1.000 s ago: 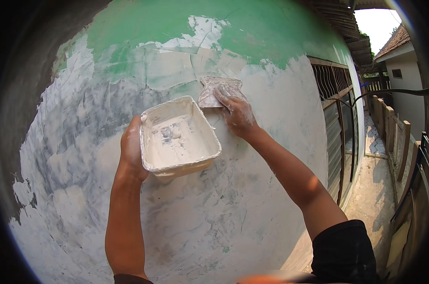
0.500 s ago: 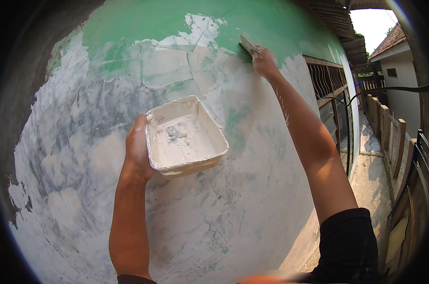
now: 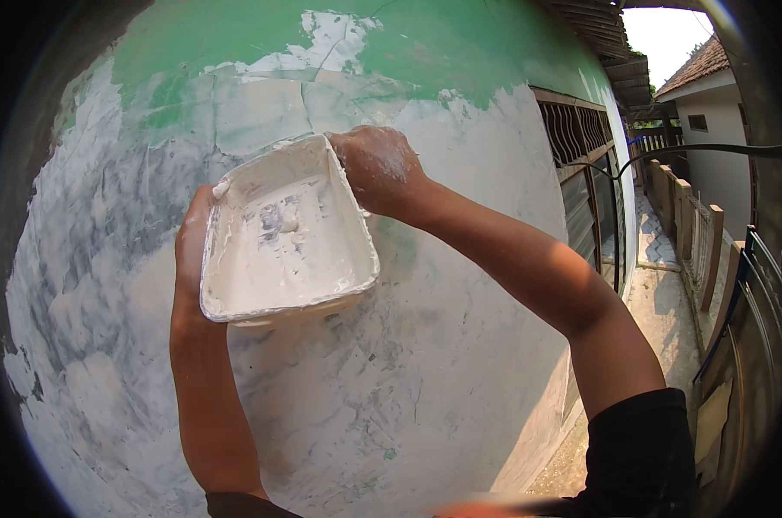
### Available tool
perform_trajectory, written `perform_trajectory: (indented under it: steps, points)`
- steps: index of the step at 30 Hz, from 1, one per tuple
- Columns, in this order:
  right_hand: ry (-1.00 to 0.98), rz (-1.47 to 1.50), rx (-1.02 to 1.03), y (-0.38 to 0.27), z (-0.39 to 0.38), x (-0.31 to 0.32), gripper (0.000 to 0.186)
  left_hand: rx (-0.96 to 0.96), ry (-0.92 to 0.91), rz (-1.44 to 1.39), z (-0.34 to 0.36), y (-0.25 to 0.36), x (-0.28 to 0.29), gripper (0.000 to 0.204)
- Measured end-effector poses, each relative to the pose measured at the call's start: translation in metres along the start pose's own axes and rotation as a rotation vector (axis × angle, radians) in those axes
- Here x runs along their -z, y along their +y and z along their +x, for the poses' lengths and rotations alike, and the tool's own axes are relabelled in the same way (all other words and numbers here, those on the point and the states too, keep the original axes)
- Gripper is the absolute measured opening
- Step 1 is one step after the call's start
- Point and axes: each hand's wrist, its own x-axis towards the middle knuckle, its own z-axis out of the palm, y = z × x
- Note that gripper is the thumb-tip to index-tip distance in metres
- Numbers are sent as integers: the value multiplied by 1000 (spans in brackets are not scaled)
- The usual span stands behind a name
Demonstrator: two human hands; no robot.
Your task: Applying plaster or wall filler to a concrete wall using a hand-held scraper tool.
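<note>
My left hand (image 3: 193, 226) grips the left side of a white rectangular tray (image 3: 289, 309), its thumb hooked over the rim and its other fingers hidden. Creamy wall putty (image 3: 309, 272) coats the tray's inside, with a small lump and grey streaks near the middle. At the tray's upper right rim is my right hand (image 3: 381, 168), closed and smeared with white. The putty knife seen in it a moment earlier is hidden now by the hand and rim. Behind both hands stands a wall (image 3: 443, 345), patchy white and grey below, with green paint (image 3: 460, 52) at the top.
A barred window (image 3: 572, 129) opens in the wall to the right. Further right, a narrow paved path (image 3: 663, 319) runs beside a low fence (image 3: 689, 220). A dark cable (image 3: 702, 151) crosses above it. Sheets and metal rails (image 3: 749, 302) lean at the near right.
My right hand has come down and left from the green-painted part of the wall to the tray's rim. The tray appears further left and larger in view.
</note>
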Motion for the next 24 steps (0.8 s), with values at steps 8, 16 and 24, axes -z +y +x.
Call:
perform_trajectory:
  steps: [8,16,24]
  points:
    - [146,95,-241,70,45,34,29,-10,11,81,0,0,-2,32]
    - [302,32,-118,26,58,-11,23,-3,36,36,-8,8,36,31]
    - [298,167,-194,26,-22,9,23,125,43,-53,-4,4,23,27]
